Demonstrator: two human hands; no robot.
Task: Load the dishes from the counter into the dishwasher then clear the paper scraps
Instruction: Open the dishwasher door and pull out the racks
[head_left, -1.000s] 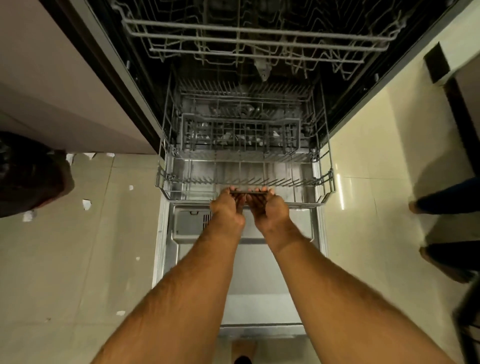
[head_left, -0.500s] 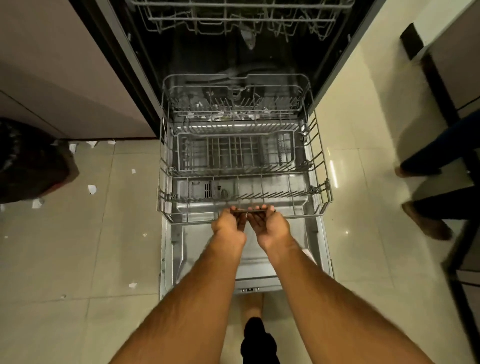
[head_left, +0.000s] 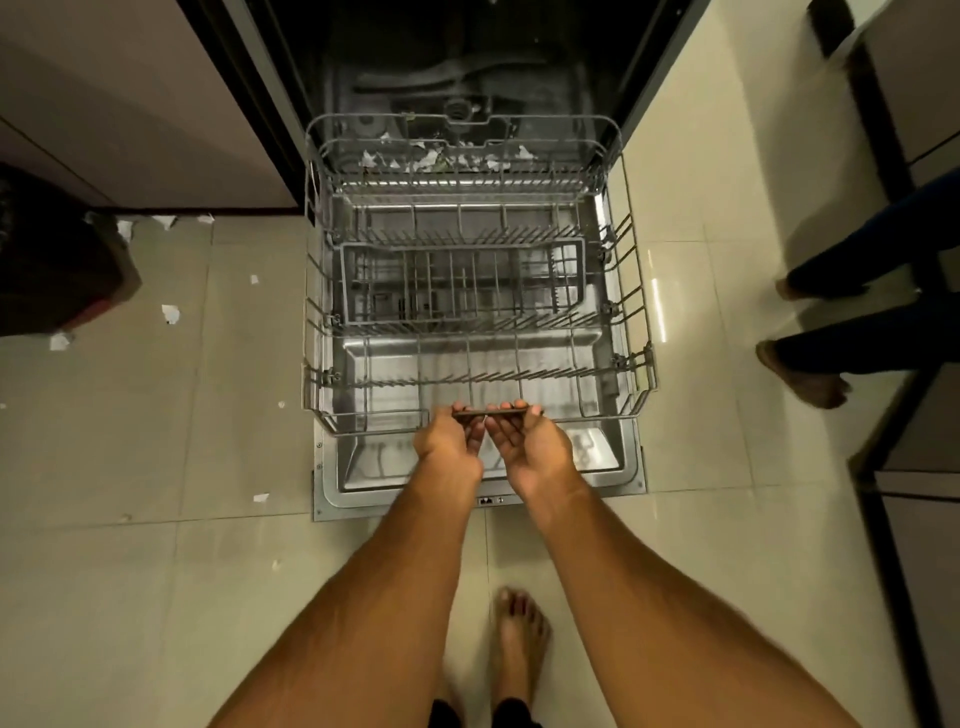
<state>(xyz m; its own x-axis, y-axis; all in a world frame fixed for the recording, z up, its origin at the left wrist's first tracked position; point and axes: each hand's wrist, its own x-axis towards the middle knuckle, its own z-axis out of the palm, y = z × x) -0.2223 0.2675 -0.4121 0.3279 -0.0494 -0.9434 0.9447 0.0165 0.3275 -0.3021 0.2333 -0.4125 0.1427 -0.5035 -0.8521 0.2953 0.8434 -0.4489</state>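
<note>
Down low, the grey wire lower rack (head_left: 470, 312) sits rolled out over the open steel door (head_left: 602, 457) of the dishwasher (head_left: 467, 78), a boxy lattice of thin tines, its long axis running from the tub toward the person. Both bare forearms reach forward, palms turned up. The left hand (head_left: 449, 441) and the right hand (head_left: 524, 441) sit side by side, each grip curled round the dark flat handle bar (head_left: 488, 413) at the rack's front edge. White torn paper scraps (head_left: 431, 158) lie at the rack's far end, and more dot the glossy tiled floor (head_left: 156, 441) to the left.
</note>
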